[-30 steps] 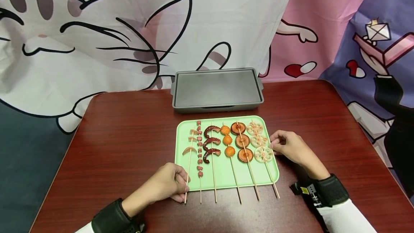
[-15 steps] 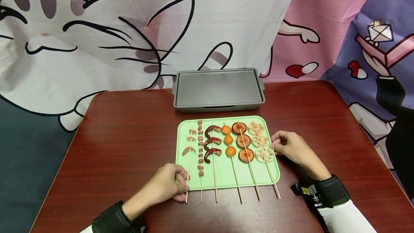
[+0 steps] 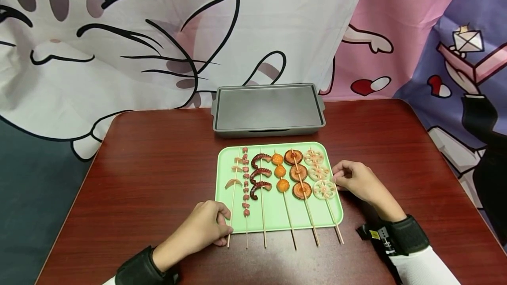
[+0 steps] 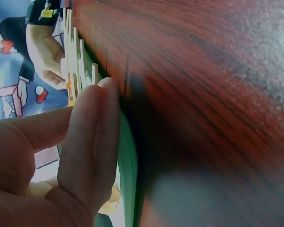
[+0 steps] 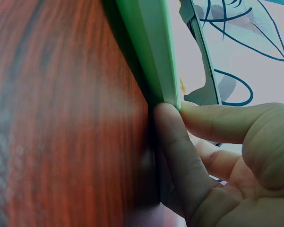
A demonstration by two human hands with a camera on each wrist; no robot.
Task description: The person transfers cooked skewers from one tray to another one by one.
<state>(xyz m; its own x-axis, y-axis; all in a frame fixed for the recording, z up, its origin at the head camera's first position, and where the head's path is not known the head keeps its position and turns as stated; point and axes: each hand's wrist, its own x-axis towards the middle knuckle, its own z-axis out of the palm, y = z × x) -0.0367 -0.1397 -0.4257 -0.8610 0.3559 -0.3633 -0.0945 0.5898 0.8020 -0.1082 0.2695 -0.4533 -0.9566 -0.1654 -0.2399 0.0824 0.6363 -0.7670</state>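
A light-green tray [image 3: 277, 219] lies on the table, bearing a row of skewers whose handles stick out over its near edge. My left hand [image 3: 207, 227] pinches the lower stick of the leftmost skewer [image 3: 233, 183], which carries tan, crescent-shaped slices. In the left wrist view, a stick tip [image 4: 95, 71] shows past the left fingers [image 4: 82, 137]. At the tray's right side, my right hand [image 3: 355, 180] grips the rim between thumb and fingers; the right wrist view shows this pinch on the green edge [image 5: 158, 56]. To the right of the held skewer lie skewers of pink cubes [image 3: 246, 190] and octopus tentacles [image 3: 260, 173].
Orange balls [image 3: 280, 171], mushroom slices [image 3: 298, 173] and lotus root slices [image 3: 324, 189] fill the other skewers. Behind the tray stands a grey rectangular griddle [image 3: 269, 108]. The dark red wooden table [image 3: 158, 157] ends at a printed cloth backdrop [image 3: 305, 25].
The leftmost skewer's food end swung slightly left, then back right, while my left hand stayed near its lower stick. My right hand keeps its place on the tray rim.
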